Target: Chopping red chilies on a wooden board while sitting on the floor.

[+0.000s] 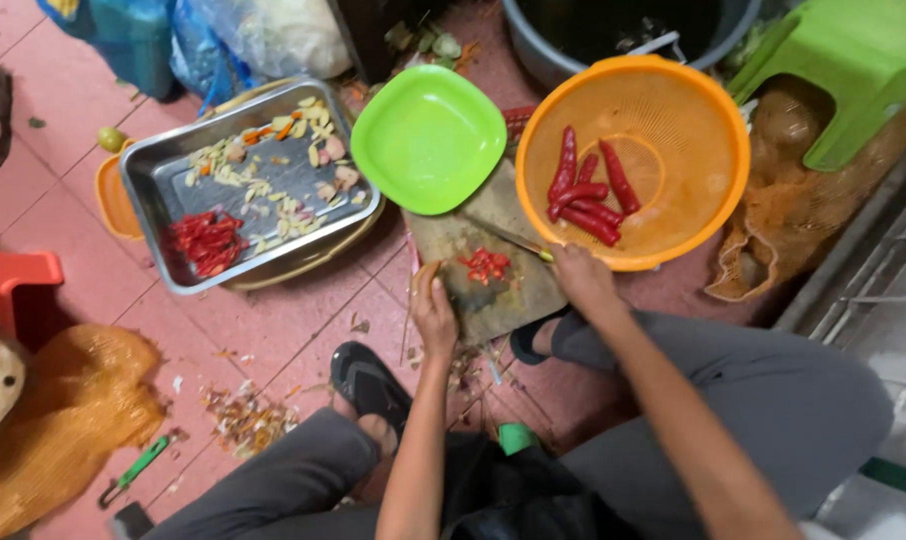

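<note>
Your right hand (580,275) is closed around the handle of a knife (513,239), whose blade runs away from your grip to the upper left across the wooden cutting board (503,300). Just below the blade and to the left of that grip lies a small heap of cut red chili pieces (486,265). Your left hand (433,312) rests on the board's near left edge with fingers curled loosely; whether it pinches anything you cannot tell. Judged from how things lie, you are partway through: the steel tray (153,160), well off to the left of both hands, already holds a pile of chopped chili among sliced pale bits, while several whole red chilies (585,192) wait in the orange colander (713,130) just above your knife hand. The green plate (428,140) beyond the board holds nothing.
</note>
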